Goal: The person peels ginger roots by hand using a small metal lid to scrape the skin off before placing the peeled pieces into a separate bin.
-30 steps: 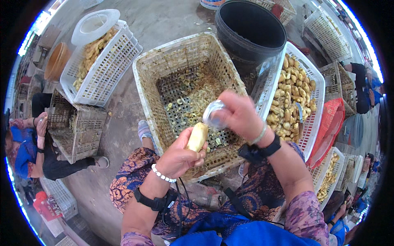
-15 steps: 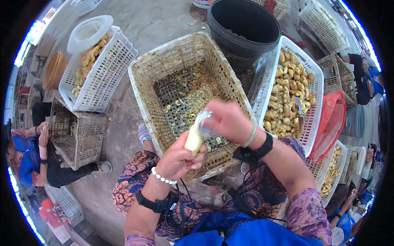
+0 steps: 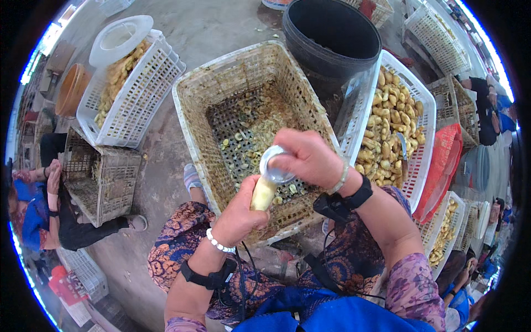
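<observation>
My left hand (image 3: pixel 240 207) is closed around a pale, peeled root (image 3: pixel 263 193), cream-coloured and held upright on a tilt. My right hand (image 3: pixel 310 157) grips a ring-shaped metal peeler (image 3: pixel 267 160) at the top of the root; motion blurs it a little. Both hands are over the near part of a dirty white crate (image 3: pixel 188 108). Scraps and round trimmings (image 3: pixel 249 145) lie on its perforated bottom.
On the right, a white basket (image 3: pixel 425 127) holds yellow-brown roots (image 3: pixel 387 124) with a knife (image 3: pixel 403 146) lying on them. Behind stands a black bucket (image 3: pixel 332 52). A red basin (image 3: pixel 445 166) is beside the basket. Another full basket (image 3: pixel 135 91) and a seated person (image 3: pixel 41 205) are left.
The right hand and peeler have moved slightly down and outward, with the ring now more visible. My left hand has shifted slightly left with the root.
</observation>
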The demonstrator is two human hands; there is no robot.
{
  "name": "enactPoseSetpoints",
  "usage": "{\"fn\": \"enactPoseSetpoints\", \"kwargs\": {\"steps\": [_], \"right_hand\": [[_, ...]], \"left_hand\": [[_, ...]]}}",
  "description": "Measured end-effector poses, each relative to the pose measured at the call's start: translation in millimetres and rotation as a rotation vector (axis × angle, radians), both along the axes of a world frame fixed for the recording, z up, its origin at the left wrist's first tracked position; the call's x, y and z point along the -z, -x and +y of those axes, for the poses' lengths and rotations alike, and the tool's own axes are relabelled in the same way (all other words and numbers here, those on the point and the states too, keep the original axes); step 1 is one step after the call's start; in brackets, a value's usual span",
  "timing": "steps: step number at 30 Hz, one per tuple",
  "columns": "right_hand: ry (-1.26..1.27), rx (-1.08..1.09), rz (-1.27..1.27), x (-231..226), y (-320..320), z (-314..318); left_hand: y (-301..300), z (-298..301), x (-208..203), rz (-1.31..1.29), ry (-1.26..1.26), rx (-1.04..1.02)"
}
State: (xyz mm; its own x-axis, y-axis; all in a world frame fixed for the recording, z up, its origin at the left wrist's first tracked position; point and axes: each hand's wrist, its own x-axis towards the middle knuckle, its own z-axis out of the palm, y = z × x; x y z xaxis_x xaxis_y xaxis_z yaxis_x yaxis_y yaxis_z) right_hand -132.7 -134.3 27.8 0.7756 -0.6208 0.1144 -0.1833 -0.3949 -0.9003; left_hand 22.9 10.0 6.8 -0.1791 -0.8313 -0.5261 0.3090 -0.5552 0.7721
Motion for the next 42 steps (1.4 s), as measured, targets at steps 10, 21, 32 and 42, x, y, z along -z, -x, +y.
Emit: {"fn": "enactPoseSetpoints", "kwargs": {"steps": [10,21,32,42], "right_hand": [[0.079,0.298,0.232,37,12,-39],[-0.081,0.162,0.184,14,4,-27],[-0.206,-0.054,0.016,9,0,-11],[-0.647,0.108,-0.131,21,-1,-1]], "left_hand": [[-3,0,1,-0.534,0.243,0.139],[-2,6,-1,-0.779,0.367,0.104],[-5,4,8,-0.288,0.203,0.004],[-5,0,-3,0.524,0.029,-0.343]]}}
